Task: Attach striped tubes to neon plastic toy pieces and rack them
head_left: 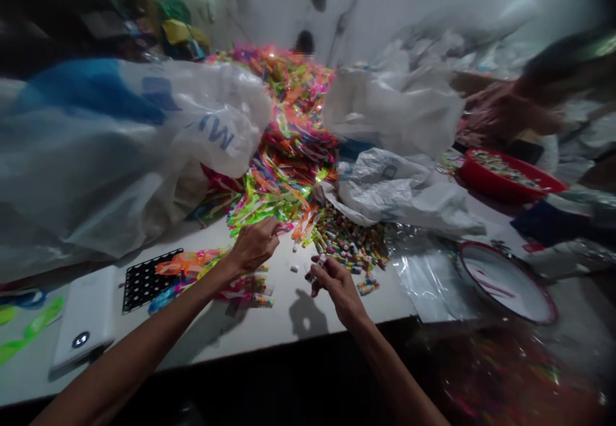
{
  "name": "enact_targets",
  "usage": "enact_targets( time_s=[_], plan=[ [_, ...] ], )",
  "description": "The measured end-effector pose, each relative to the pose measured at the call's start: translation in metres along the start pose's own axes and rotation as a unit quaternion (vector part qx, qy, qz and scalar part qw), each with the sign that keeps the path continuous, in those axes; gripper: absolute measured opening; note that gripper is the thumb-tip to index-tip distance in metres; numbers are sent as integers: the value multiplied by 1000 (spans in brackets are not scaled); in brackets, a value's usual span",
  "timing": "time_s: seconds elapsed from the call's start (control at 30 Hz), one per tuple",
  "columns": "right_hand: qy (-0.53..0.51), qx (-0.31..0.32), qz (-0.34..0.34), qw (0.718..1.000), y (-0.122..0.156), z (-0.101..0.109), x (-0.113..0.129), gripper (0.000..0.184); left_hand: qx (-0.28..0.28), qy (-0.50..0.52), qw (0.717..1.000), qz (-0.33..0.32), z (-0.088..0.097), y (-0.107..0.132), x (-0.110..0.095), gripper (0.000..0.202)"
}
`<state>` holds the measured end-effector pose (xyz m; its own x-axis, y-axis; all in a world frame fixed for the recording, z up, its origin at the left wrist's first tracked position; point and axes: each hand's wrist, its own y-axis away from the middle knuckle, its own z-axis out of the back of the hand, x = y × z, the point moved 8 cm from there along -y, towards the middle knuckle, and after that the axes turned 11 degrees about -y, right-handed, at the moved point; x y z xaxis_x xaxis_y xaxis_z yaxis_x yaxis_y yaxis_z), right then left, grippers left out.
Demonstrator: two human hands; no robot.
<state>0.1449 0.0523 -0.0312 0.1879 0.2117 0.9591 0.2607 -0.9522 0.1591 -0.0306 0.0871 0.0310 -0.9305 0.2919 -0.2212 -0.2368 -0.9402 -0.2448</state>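
Note:
My left hand [255, 245] reaches forward over the white table [269, 330], fingers curled down at the near edge of a big heap of bright plastic strips [283, 156], pinching a pink piece there. My right hand [332, 278] hovers nearer me, fingers closed round a small pale tube-like piece. Just beyond it lies a pile of small colourful tubes [351, 240]. Filled clear packets [250, 288] lie under my left wrist.
A large white sack [120, 150] fills the left, more plastic bags [394, 188] lie centre right. A black perforated tray [144, 278] and a white device [86, 323] sit at left. A round white red-rimmed plate [505, 281] and red basin [505, 179] stand right, by another person [520, 105].

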Motion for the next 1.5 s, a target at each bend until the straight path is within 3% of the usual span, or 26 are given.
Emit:
enact_targets(
  time_s=[0.03, 0.07, 0.17, 0.23, 0.3, 0.43, 0.53, 0.73, 1.17, 1.33, 1.5],
  plan=[
    [-35, 6, 1, 999, 0, -3, 4, 40, 30, 107, 992, 51, -3, 9, 0, 14],
    [-59, 16, 2, 998, 0, -8, 8, 38, 79, 218, 968, 96, -12, 20, -3, 12],
    [-49, 42, 5, 998, 1, -19, 14, 42, 235, 477, 830, 168, -52, 55, -31, 12],
    [-5, 34, -3, 999, 4, -19, 10, 50, 251, 564, 764, 186, -68, 70, -43, 18],
    [30, 22, -15, 999, 7, -14, 3, 51, 237, 593, 745, 195, -78, 79, -48, 25],
    [57, 72, -34, 995, 18, -10, -2, 30, 258, 564, 760, 194, -86, 90, -52, 25],
    [50, 85, -44, 994, 23, -5, 2, 26, 287, 550, 766, 172, -81, 91, -58, 23],
    [7, 100, -52, 994, 24, -3, 5, 27, 333, 510, 783, 126, -73, 90, -71, 19],
    [50, 137, -80, 986, 28, -4, 0, 30, 376, 468, 794, 98, -63, 91, -76, 13],
    [59, 134, -75, 986, 29, -2, -5, 33, 391, 471, 787, 79, -67, 91, -78, 19],
    [118, 151, -73, 979, 28, -4, -2, 32, 380, 446, 808, 70, -73, 92, -75, 35]
  ],
)
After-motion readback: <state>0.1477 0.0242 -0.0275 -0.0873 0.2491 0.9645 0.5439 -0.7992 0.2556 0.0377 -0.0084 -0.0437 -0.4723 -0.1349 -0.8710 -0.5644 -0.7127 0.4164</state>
